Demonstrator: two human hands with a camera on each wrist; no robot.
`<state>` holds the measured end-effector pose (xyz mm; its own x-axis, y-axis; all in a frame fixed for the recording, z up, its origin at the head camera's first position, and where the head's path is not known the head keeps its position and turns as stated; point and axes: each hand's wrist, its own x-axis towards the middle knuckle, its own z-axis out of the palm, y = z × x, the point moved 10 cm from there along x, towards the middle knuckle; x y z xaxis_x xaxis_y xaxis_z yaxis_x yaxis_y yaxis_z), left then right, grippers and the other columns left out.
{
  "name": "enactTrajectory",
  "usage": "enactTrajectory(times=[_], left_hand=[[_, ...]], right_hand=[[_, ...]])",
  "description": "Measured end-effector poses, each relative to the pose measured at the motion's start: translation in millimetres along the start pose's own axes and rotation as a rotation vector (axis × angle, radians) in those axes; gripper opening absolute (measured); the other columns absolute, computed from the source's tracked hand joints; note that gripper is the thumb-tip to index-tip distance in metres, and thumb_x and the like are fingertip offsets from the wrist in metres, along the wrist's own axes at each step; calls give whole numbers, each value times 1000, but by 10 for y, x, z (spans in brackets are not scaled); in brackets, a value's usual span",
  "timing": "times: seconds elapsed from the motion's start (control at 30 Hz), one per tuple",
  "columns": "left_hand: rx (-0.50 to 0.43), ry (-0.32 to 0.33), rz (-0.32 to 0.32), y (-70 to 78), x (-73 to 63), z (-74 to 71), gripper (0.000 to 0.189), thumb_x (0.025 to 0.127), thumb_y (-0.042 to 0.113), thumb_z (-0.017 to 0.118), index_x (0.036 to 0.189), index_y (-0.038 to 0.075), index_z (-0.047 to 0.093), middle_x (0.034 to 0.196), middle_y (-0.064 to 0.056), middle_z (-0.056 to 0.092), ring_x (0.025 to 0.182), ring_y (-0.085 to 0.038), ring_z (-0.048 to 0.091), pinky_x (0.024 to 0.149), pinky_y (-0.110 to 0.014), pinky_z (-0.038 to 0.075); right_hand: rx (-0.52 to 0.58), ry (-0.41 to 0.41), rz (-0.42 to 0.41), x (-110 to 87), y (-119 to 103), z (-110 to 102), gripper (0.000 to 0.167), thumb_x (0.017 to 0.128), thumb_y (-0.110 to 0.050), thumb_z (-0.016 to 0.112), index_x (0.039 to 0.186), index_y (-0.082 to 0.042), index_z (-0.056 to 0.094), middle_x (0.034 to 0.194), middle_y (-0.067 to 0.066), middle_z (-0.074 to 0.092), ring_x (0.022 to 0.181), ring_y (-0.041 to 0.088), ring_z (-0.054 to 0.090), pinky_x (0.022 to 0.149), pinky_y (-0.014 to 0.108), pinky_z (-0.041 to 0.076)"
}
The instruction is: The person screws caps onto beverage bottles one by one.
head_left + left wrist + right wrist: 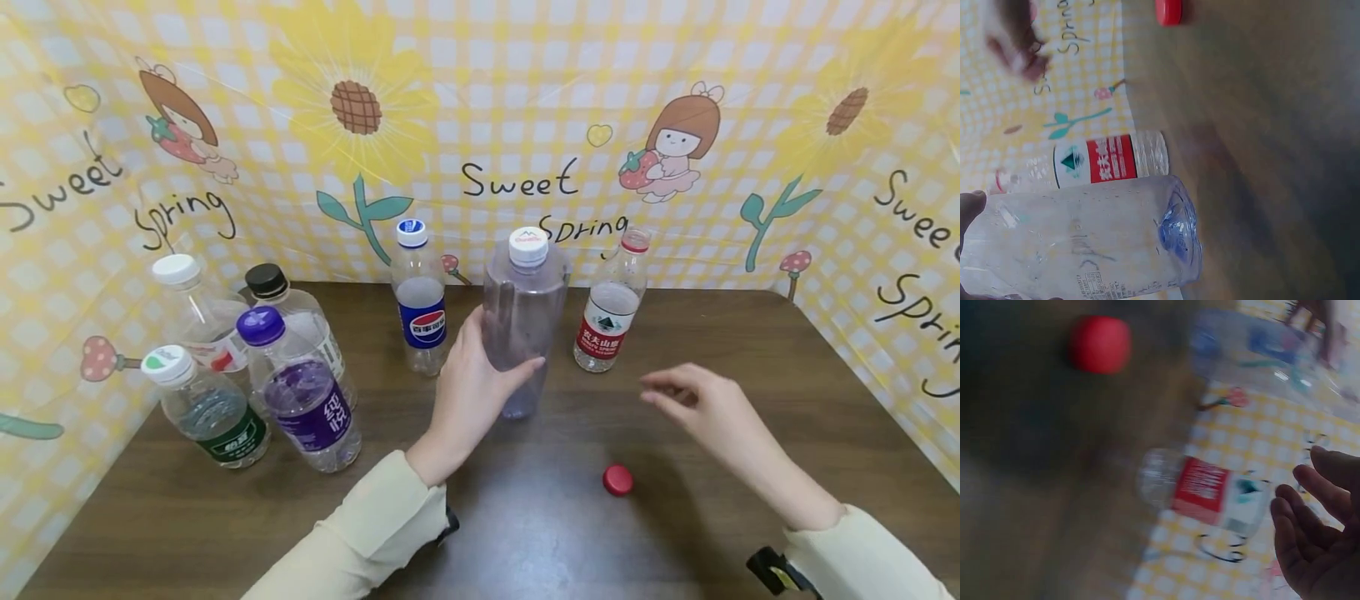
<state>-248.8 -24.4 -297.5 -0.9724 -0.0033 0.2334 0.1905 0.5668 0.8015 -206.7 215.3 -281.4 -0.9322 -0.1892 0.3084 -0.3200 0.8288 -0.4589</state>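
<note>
My left hand (468, 387) grips a large clear bottle (528, 312) with a white cap (528, 247), thumb on its near side. In the left wrist view the wide bluish base (1179, 234) of that bottle shows. My right hand (712, 412) hovers over the table at right, fingers loosely bent with nothing between them. Nearest to it are a loose red cap (618, 480) lying on the table and a capless water bottle (609, 321) with a red and white label, standing upright. In the right wrist view, the red cap (1100, 344) lies apart from the fingers.
A cola bottle (422, 304) with a blue cap stands left of the large one. Several capped bottles cluster at left, including a purple-labelled one (307, 404) and a green-labelled one (217, 425). A yellow checked cloth (517, 108) hangs behind the brown table (525, 525).
</note>
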Motion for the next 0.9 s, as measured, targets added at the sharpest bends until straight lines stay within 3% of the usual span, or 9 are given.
enactTrajectory(times=[0.33,0.5,0.63,0.9], left_hand=[[20,46,-26,-44,297,82,89,80,41,75,147,7,28,146,-13,44,132,-30,47,106,-49,43],[35,66,-45,-76,414,125,88,81,43,74,147,7,28,146,-13,44,132,-32,47,105,-50,42],[60,74,-72,-122,486,156,88,81,45,73,146,7,28,146,-13,43,131,-32,47,105,-51,43],[73,97,-90,-202,548,178,89,81,45,73,147,6,28,148,-14,42,131,-33,46,104,-52,43]], right_hand=[[-5,-114,-58,-425,181,565,23,76,-18,78,96,-7,74,89,0,71,73,9,64,65,25,54],[-18,-172,-40,-487,179,739,31,76,-27,78,101,-10,73,91,-4,70,82,14,65,73,29,54],[-26,-220,-39,-512,166,835,39,75,-30,77,107,-9,71,93,-3,67,81,11,62,71,28,52],[-20,-239,-74,-526,154,891,32,76,-24,77,105,-12,71,89,-6,64,77,7,58,68,23,50]])
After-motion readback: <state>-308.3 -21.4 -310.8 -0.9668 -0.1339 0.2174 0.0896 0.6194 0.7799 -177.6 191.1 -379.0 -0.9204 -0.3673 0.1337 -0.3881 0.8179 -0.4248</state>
